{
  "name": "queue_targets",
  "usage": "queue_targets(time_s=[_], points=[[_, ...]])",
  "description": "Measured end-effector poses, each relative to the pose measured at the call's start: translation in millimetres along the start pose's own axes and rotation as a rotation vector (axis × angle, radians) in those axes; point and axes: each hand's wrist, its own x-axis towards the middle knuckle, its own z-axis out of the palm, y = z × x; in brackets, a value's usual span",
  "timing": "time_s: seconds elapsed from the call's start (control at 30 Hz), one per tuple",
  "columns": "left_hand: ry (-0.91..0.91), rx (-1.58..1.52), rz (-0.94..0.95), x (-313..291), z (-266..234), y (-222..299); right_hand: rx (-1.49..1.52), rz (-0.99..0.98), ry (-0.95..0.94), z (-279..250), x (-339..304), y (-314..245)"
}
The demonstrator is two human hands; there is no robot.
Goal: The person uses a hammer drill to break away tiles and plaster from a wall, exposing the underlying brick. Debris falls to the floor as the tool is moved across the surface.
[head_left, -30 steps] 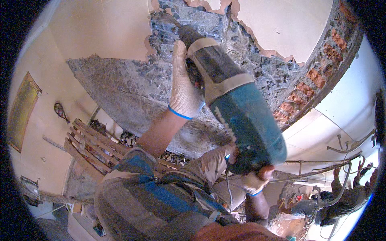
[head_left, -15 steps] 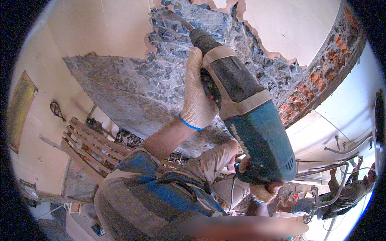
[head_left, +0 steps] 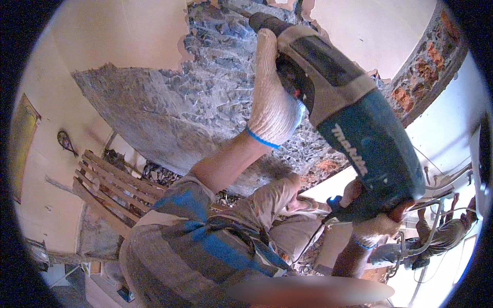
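Observation:
A teal and black rotary hammer drill [head_left: 372,138] slants across the upper right, its nose toward the upper left. Its chisel bit [head_left: 237,9] points at the rough grey wall [head_left: 215,77], where the plaster is chipped off; I cannot tell whether the tip touches. My left hand [head_left: 275,97], in a white knit glove with a blue cuff edge, is closed at the drill's front; its fingers are largely hidden behind the tool. Lower right, my right hand [head_left: 380,228], also gloved, grips the rear handle, with the fingers by the trigger. A dark cord [head_left: 311,237] hangs from the handle.
Pink plaster [head_left: 372,31] borders the chipped area, and exposed red brick [head_left: 403,100] edges the right. A slatted wooden rack [head_left: 115,187] stands left, near rubble [head_left: 159,174]. Hoses and pipes [head_left: 441,185] run at right. Another person [head_left: 447,233] is at the far right.
The drill has moved right and slightly up in the picture, and both hands have gone with it. My grip on it looks the same.

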Motion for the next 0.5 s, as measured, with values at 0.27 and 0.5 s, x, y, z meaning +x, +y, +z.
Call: queue_targets(time_s=[0.27, 0.5], points=[[-0.063, -0.034, 0.117, 24, 18, 2, -0.113, -0.171, -0.314, 27, 15, -32], [-0.061, -0.013, 0.083, 31, 5, 17, -0.28, -0.237, -0.669, 29, 31, -5]])
